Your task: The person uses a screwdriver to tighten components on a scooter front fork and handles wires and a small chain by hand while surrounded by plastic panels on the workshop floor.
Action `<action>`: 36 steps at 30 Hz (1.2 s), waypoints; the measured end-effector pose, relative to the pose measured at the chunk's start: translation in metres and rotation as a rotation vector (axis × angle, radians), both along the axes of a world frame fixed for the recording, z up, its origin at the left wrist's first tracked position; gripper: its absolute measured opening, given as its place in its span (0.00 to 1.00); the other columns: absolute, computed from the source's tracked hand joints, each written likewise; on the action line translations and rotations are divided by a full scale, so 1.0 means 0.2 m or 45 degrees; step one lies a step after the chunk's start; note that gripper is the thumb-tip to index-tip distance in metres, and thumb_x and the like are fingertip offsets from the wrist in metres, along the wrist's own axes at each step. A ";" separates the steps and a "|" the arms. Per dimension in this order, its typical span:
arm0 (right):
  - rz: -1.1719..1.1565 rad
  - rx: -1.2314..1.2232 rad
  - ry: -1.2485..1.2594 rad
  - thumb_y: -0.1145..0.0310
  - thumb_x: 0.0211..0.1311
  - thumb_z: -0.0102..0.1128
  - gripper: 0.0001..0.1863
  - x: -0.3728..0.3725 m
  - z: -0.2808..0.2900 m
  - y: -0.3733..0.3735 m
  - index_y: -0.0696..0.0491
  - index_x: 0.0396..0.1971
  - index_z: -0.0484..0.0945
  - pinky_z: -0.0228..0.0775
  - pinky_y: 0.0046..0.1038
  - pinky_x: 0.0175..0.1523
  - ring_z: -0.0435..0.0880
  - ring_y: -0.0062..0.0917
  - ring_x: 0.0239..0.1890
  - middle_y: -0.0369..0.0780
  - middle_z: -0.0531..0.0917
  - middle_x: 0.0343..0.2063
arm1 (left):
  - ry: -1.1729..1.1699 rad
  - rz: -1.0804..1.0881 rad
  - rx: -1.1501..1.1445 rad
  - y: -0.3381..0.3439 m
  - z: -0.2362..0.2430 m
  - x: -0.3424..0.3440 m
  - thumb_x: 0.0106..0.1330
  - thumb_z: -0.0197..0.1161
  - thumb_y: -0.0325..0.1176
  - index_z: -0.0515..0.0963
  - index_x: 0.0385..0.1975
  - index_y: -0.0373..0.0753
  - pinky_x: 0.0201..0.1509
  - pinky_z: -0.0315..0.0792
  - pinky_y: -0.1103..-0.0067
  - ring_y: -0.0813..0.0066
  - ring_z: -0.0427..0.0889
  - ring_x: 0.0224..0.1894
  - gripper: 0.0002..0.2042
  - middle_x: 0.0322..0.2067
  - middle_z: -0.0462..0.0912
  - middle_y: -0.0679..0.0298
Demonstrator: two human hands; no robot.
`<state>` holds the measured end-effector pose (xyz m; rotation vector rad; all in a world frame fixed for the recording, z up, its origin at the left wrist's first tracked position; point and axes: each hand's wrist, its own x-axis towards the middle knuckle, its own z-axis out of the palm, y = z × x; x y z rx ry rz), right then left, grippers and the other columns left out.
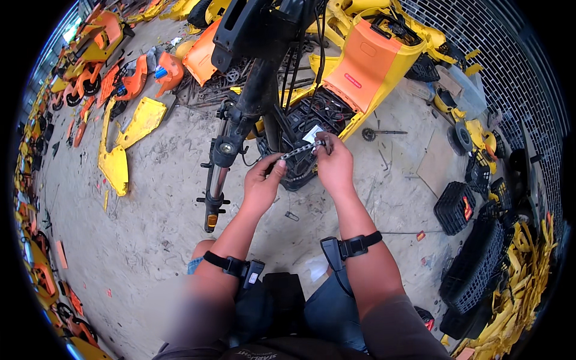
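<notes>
Between my two hands a short metal chain (298, 150) is stretched, tilted up toward the right. My left hand (264, 180) pinches its lower left end between thumb and fingers. The upper right end is gripped by my right hand (333, 163), whose fingers curl around it. Just beyond the chain lies the dark frame of a scooter-like vehicle, with an orange and yellow body panel (366, 63) and a tangle of black parts (327, 111). A black front fork (225, 150) stands close to the left of my left hand.
Black cables (294, 66) hang above the frame. A yellow panel (120, 144) lies on the floor at left. To the right are a sprocket with a shaft (369, 134), a flat board (433, 165), black plastic baskets (454, 208) and piled yellow pieces (519, 288). A brick wall (504, 54) rises far right.
</notes>
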<state>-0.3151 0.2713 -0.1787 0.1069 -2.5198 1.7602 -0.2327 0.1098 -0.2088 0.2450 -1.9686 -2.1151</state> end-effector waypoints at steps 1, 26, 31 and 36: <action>-0.009 0.050 0.032 0.77 0.64 0.58 0.13 -0.01 -0.01 0.00 0.58 0.48 0.81 0.76 0.31 0.49 0.87 0.33 0.42 0.47 0.86 0.40 | 0.009 0.015 0.012 0.01 -0.01 -0.01 0.71 0.63 0.35 0.80 0.51 0.33 0.43 0.73 0.82 0.83 0.78 0.36 0.14 0.34 0.83 0.67; 0.248 -0.013 -0.060 0.83 0.61 0.46 0.21 -0.10 -0.11 0.00 0.57 0.51 0.82 0.75 0.31 0.54 0.86 0.38 0.48 0.50 0.86 0.43 | 0.112 0.096 -0.495 0.05 -0.11 -0.13 0.70 0.64 0.29 0.77 0.45 0.32 0.44 0.74 0.81 0.79 0.78 0.39 0.10 0.39 0.81 0.62; 0.277 0.132 -0.052 0.82 0.61 0.47 0.22 -0.08 -0.06 0.00 0.55 0.53 0.81 0.74 0.34 0.53 0.84 0.44 0.47 0.53 0.85 0.42 | 0.022 0.071 -0.376 0.05 -0.16 -0.15 0.71 0.63 0.30 0.77 0.46 0.32 0.43 0.72 0.82 0.80 0.77 0.38 0.10 0.37 0.81 0.64; 0.266 0.205 -0.219 0.79 0.65 0.46 0.19 -0.08 -0.02 0.01 0.54 0.52 0.81 0.74 0.33 0.53 0.85 0.40 0.47 0.50 0.86 0.43 | -0.032 0.058 -0.323 0.05 -0.21 -0.15 0.69 0.66 0.31 0.78 0.46 0.30 0.45 0.75 0.79 0.76 0.81 0.38 0.12 0.38 0.84 0.59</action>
